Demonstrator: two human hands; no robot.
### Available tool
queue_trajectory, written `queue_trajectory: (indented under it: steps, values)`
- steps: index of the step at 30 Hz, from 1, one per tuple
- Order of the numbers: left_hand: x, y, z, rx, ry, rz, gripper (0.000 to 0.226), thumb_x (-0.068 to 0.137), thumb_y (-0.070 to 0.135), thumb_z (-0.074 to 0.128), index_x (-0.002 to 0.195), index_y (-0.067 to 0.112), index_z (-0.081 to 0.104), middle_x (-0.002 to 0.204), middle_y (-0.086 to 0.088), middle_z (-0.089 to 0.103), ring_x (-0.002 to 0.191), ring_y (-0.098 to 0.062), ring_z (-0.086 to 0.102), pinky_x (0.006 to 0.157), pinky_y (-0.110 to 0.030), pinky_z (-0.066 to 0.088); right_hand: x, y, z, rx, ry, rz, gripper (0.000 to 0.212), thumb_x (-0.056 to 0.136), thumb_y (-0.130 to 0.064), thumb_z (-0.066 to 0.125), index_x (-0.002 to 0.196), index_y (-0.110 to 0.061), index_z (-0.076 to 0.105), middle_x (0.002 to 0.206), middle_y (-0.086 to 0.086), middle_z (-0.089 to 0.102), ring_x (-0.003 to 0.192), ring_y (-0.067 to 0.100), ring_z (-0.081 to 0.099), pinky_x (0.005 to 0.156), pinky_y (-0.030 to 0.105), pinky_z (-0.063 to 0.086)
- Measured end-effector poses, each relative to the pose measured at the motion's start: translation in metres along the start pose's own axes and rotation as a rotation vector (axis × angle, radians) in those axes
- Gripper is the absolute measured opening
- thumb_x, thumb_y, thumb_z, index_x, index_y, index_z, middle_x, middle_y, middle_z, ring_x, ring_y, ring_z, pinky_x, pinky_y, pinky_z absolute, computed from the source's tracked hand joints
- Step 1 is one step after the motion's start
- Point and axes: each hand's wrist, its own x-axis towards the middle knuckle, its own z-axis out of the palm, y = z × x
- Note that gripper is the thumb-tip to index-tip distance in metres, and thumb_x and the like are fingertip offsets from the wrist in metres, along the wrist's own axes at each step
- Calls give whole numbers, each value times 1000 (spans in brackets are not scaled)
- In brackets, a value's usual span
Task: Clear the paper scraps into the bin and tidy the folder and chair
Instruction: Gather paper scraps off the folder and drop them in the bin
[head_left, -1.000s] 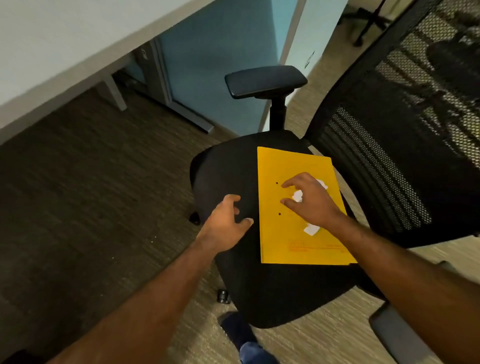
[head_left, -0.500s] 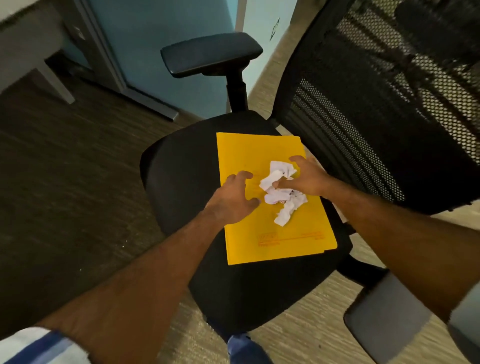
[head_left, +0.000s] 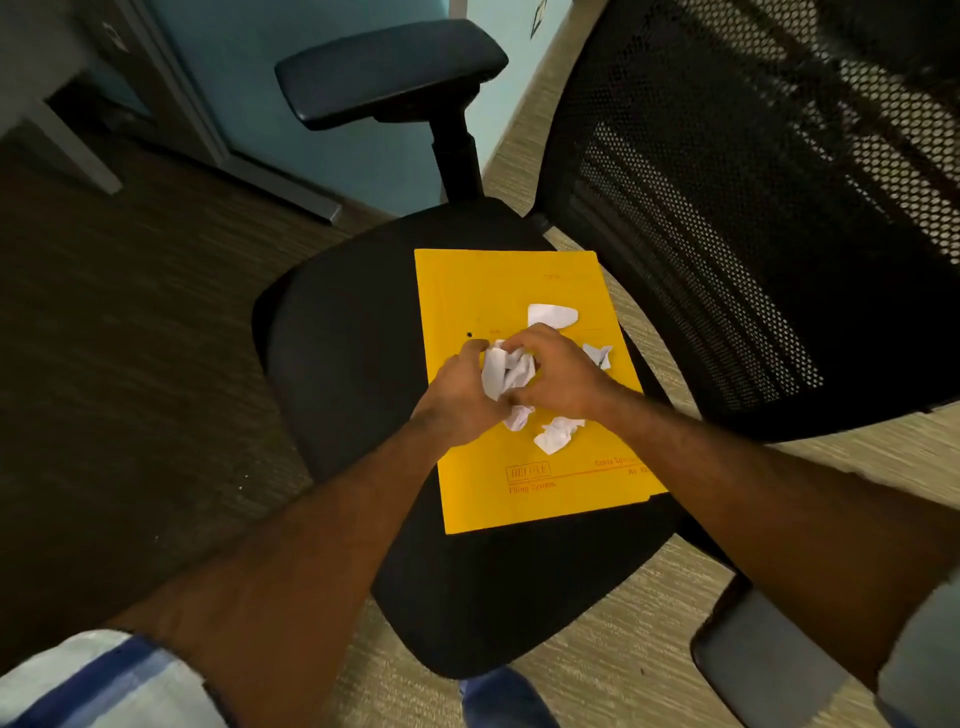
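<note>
Both hands now meet over the yellow folder (head_left: 524, 415): the left hand (head_left: 457, 400) and right hand (head_left: 558, 376) cup a wad of crumpled white paper (head_left: 506, 374) between them, fingers curled in around it. Half a second ago we saw only the right hand on the scraps while the left was just reaching the heap; a second ago the left was still off on the seat. We judge that the gathering has begun in earnest, with one bundle nearly formed.

Several scraps remain loose on the folder: a flat torn piece (head_left: 553, 315) just beyond the hands, a small creased scrap (head_left: 597, 354) to the right of the right hand, and two twisted bits (head_left: 558, 434) near the wrists. The smaller of those, partly under the left hand, may still be joined to the wad; we cannot tell from here. No bin is in view, so the carry is yet to come.

The folder is stiff matte card, a plain rectangle with red print along its near edge and a punched hole near the left hand. It lies flat on the padded black seat (head_left: 353, 338) of an office chair, whose mesh backrest (head_left: 753, 208) rises at right and whose smooth dark armrest (head_left: 389, 73) stands beyond. Ribbed carpet (head_left: 130, 389) covers the floor.
</note>
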Motion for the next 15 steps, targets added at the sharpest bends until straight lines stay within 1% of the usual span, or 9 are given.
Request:
queue_trajectory:
  steps: [2,4,6,7,8,10,11,13,15]
  values:
    - [-2,-1,-2,-61,4,-5,83,74,27,83,141,17,35,114,-11,62,91,-28,65,64,-35,52,-1,-4,2,64,19,13,60,64,-12,85,119,-13,61,117,3,58,104,11,54,83,23,44]
    - [-6,-1,-5,-154,-6,-23,75,79,24,80,139,18,35,108,-8,63,82,-24,66,65,-38,58,-3,-10,2,135,23,48,57,65,-8,84,118,-15,62,116,0,59,97,8,57,78,24,50]
    - [-10,-1,-7,-272,-34,-50,68,83,17,76,137,20,34,104,-1,60,85,-22,67,67,-39,62,-5,-15,2,208,21,82,54,66,-4,82,115,-16,63,111,-3,61,86,-2,59,69,18,50]
    - [-12,-2,-8,-353,-54,-71,66,85,13,73,137,22,34,104,1,59,89,-21,67,68,-38,62,-5,-18,3,234,24,90,52,67,-1,80,114,-16,63,108,-4,62,82,-5,60,66,14,50]
    - [-14,-2,-9,-448,-72,-95,65,86,8,71,137,23,33,107,-1,60,93,-22,67,70,-37,61,-5,-21,3,242,31,87,50,69,0,79,114,-16,63,106,-4,63,80,-6,61,65,12,50]
    - [-16,-2,-10,-628,-74,-145,65,87,-1,66,135,28,34,110,-9,63,98,-28,67,73,-38,59,-5,-30,5,228,62,61,44,71,-2,77,111,-16,65,100,-4,67,80,-1,63,68,14,51]
    - [-18,-2,-11,-702,-66,-165,65,87,-5,63,134,30,35,108,-11,64,95,-28,67,72,-38,59,-5,-36,7,234,85,50,41,71,-3,77,108,-15,66,98,-2,68,81,3,64,70,17,52]
    - [-22,-3,-12,-813,-68,-183,65,87,-11,57,132,31,37,104,-9,65,88,-25,68,70,-37,59,-6,-44,12,279,141,41,32,72,-4,78,102,-13,68,96,0,70,81,7,64,72,20,53]
    - [-28,-4,-10,-867,-79,-170,66,85,-14,59,129,32,40,105,-7,66,86,-23,69,70,-37,59,-6,-50,17,325,175,35,27,73,-4,78,96,-13,68,92,1,70,80,6,65,72,20,53]
